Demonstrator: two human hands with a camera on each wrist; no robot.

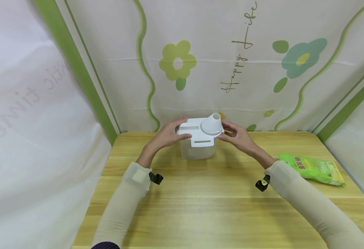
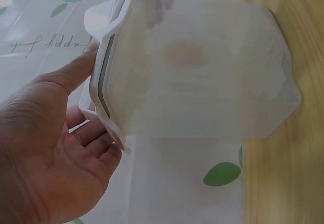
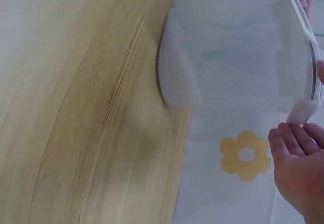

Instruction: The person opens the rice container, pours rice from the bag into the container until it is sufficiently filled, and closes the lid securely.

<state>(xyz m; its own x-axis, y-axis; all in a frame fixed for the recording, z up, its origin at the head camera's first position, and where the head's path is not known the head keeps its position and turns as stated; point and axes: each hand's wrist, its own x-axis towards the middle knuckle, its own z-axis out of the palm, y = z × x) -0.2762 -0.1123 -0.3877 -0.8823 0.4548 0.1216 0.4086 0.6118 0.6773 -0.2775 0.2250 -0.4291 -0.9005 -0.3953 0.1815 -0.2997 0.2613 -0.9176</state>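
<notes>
A translucent plastic storage container stands upright on the table towards its back edge. White grainy contents lie at its bottom. On top sits a white lid with a cone-shaped cap at its right end and a slotted clip along the front. My left hand grips the lid's left end, thumb on the near side and fingers round the far side. At the opposite end, my right hand holds the lid between thumb and fingers, its fingertips at a side clip.
A green and yellow packet lies on the wooden table at the right, beside my right forearm. A white patterned curtain hangs right behind the container, with more fabric on both sides.
</notes>
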